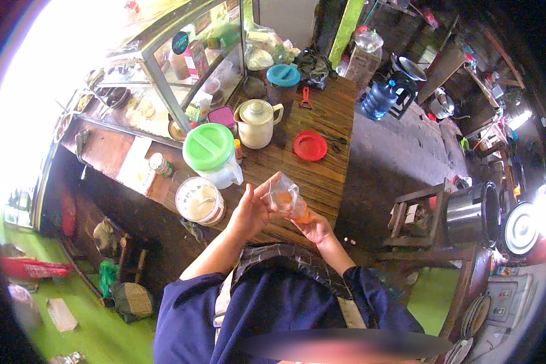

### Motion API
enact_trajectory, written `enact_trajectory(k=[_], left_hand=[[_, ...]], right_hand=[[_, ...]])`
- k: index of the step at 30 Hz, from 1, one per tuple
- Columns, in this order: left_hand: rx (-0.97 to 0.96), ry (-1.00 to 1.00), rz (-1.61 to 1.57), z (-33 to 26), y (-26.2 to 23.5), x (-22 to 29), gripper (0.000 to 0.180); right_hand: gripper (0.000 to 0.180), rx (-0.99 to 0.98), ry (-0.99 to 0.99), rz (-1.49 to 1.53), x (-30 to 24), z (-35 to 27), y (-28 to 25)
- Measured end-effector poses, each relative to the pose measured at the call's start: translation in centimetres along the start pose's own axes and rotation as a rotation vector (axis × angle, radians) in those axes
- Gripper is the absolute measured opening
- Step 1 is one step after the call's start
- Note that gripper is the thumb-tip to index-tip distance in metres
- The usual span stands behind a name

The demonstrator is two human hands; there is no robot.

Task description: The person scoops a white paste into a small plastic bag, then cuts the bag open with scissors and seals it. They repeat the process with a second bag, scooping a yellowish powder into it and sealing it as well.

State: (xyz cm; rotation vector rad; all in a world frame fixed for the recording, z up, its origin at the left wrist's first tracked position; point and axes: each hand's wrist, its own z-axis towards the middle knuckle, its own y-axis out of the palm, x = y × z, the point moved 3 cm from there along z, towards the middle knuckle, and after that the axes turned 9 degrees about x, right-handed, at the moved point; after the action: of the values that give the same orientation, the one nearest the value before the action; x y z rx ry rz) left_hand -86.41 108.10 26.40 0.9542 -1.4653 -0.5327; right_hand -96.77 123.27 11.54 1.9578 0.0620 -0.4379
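- Both hands gripped a clear plastic bag (pixel 283 197) of orange liquid: left hand (pixel 249 213) at its mouth, right hand (pixel 314 227) beneath.
- The bag looked filled, not yet tied.

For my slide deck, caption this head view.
Both hands, left and right, hold a small clear plastic bag of orange liquid over a wooden counter.

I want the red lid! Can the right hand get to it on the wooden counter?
Probably yes. The red lid lies in the open on the wooden counter, but the right hand and left hand hold a clear bag.
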Motion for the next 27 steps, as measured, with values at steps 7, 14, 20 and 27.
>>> enact_trajectory(k=[7, 14, 20, 27], left_hand=[[-0.006, -0.017, -0.016, 0.4, -1.2, 0.8, 0.077], [-0.004, 0.053, 0.017, 2.4, -2.1, 2.6, 0.086], [-0.107, -0.056, 0.002, 3.6, -1.9, 1.8, 0.083], [-0.121, -0.090, 0.004, 3.9, -1.7, 1.1, 0.082]], right_hand=[[0.032, -0.001, -0.113, -0.141, 0.5, 4.6, -0.7], [0.045, 0.107, -0.242, -0.011, -2.1, 4.6, 2.1], [0.060, 0.105, -0.195, -0.050, -2.1, 4.0, 2.1], [0.055, 0.191, -0.139, -0.300, -1.5, 5.2, -0.1]])
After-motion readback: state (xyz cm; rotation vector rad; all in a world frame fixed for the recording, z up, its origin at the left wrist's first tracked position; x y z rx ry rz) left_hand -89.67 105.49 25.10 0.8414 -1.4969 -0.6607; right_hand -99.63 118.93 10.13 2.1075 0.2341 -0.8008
